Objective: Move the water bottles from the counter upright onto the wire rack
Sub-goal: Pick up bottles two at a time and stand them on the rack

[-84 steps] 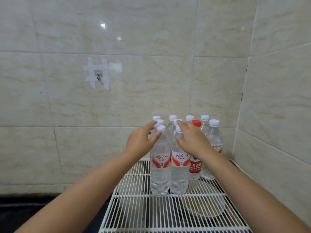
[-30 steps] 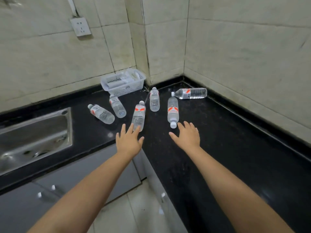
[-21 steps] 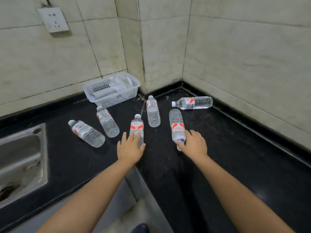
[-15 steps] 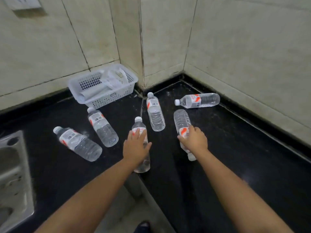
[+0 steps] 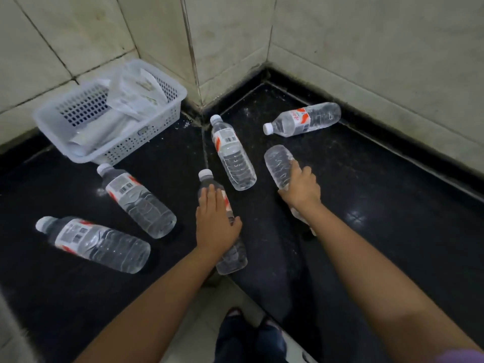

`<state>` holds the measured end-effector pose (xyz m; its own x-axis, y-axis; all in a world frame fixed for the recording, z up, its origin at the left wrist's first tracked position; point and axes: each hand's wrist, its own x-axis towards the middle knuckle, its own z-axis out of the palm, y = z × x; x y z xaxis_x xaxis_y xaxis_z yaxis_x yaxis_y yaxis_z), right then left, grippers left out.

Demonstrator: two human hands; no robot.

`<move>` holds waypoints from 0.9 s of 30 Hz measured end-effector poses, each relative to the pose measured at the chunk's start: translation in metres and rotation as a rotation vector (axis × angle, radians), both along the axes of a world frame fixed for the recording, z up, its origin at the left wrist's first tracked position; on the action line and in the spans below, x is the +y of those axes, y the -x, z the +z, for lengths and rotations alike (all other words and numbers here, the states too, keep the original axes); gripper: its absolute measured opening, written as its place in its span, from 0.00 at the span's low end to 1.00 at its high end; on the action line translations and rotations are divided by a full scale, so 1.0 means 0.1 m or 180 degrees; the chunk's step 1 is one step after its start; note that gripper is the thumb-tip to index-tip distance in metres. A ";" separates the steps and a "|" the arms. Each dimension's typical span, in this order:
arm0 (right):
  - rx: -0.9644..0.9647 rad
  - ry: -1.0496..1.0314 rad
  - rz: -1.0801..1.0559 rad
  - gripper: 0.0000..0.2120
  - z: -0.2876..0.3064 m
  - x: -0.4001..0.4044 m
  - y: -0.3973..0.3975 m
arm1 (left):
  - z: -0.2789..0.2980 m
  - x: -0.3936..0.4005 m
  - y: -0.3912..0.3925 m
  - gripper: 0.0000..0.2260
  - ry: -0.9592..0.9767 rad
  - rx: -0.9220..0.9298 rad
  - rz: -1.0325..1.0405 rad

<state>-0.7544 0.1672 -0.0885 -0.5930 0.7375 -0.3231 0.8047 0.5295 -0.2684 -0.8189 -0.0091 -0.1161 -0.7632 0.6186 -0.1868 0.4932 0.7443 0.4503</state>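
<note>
Several clear water bottles with red-and-white labels lie on their sides on the black counter (image 5: 392, 205). My left hand (image 5: 216, 221) wraps over the middle of one bottle (image 5: 231, 258) whose white cap points away from me. My right hand (image 5: 301, 188) grips another bottle (image 5: 279, 163) with its base pointing away and its cap end hidden under my wrist. Loose bottles lie at the far left (image 5: 97, 243), left of centre (image 5: 136, 201), in the middle (image 5: 233, 155) and near the corner wall (image 5: 303, 121). The wire rack is out of view.
A white plastic basket (image 5: 78, 148) holding plastic bags stands against the tiled wall at the back left. Tiled walls meet in the corner behind the bottles. The counter's inner corner edge is just below my left hand, with floor and my feet (image 5: 248, 336) beneath.
The view turned from the wire rack down to the counter. Both hands reached forward and closed, the left over one lying bottle, the right over another.
</note>
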 end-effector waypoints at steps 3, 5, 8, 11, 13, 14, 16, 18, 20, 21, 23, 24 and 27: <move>-0.0329 0.0056 0.0472 0.41 0.07 0.05 -0.14 | 0.02 0.01 -0.01 0.35 -0.0005 -0.0016 0.0014; -0.0619 0.0026 0.1058 0.39 0.12 0.10 -0.29 | 0.02 0.02 -0.01 0.35 0.0004 -0.0007 0.0002; -0.1082 -0.0063 0.2174 0.35 0.21 0.18 -0.51 | 0.03 0.02 -0.01 0.35 0.0045 -0.0029 0.0015; -0.1385 -0.0313 0.3073 0.29 0.25 0.19 -0.67 | 0.04 0.01 -0.01 0.35 0.0097 -0.0003 -0.0047; -0.1330 -0.0223 0.3298 0.27 0.25 0.21 -0.73 | 0.06 0.01 -0.01 0.35 0.0113 -0.0006 -0.0084; -0.1237 -0.0111 0.3271 0.26 0.24 0.23 -0.75 | 0.06 0.00 0.00 0.35 0.0139 0.0001 -0.0101; -0.0685 0.0158 0.2846 0.23 0.17 0.26 -0.76 | 0.07 -0.01 0.02 0.35 0.0202 0.0005 -0.0131; -0.0005 -0.0010 0.1921 0.19 0.09 0.23 -0.71 | 0.09 -0.02 0.01 0.36 0.0252 -0.0037 -0.0119; 0.0082 -0.0254 0.0756 0.26 0.04 0.14 -0.60 | 0.12 0.02 -0.01 0.38 0.0288 -0.0168 0.0076; -0.0008 -0.0081 0.0247 0.32 0.04 0.10 -0.54 | 0.15 0.06 -0.02 0.40 0.0299 -0.0303 0.0290; -0.0122 0.0185 -0.0276 0.41 0.01 0.03 -0.43 | 0.22 0.13 -0.03 0.42 0.0282 -0.0694 0.0822; -0.0140 0.0180 -0.0366 0.42 0.01 0.02 -0.39 | 0.24 0.16 -0.03 0.42 0.0255 -0.0853 0.1012; -0.0163 0.0126 -0.0294 0.43 -0.01 0.03 -0.38 | 0.25 0.19 -0.08 0.41 0.0352 -0.0837 0.1159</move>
